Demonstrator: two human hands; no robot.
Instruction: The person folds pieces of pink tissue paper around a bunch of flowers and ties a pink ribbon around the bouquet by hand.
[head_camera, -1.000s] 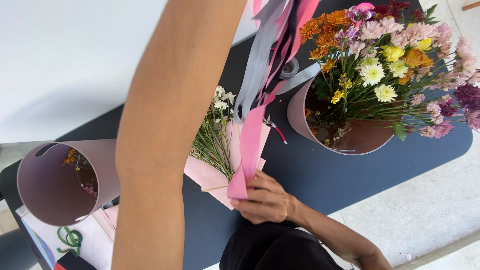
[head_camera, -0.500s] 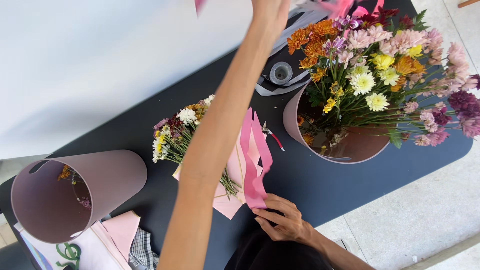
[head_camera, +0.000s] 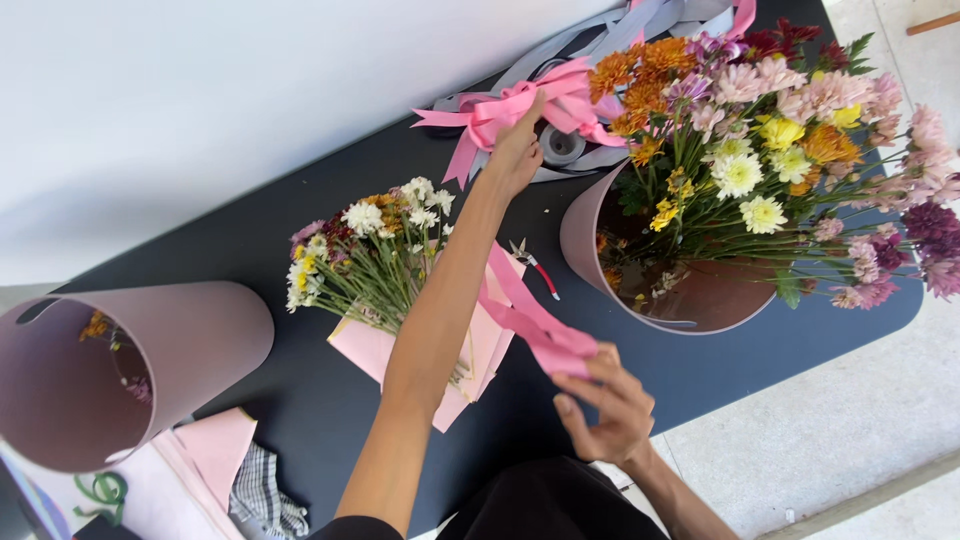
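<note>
Now the left hand (head_camera: 518, 150) stretches across the dark table (head_camera: 300, 230), fingers closed on the pink ribbon bundle (head_camera: 520, 105). The right hand (head_camera: 610, 405) pinches the pink ribbon's loose end (head_camera: 540, 330) near the body. Best kept taut, I'd say, clear of the small bouquet (head_camera: 370, 260) on pink wrapping paper (head_camera: 370, 350). One pink bucket (head_camera: 690, 295) brims with chrysanthemums (head_camera: 760, 130); the tipped bucket (head_camera: 150, 350) holds scraps.

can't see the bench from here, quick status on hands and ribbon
Left hand gripping pink ribbon bundle at table's far edge. Right hand pinching pink ribbon strip. Small bouquet lies beneath left forearm.
</note>
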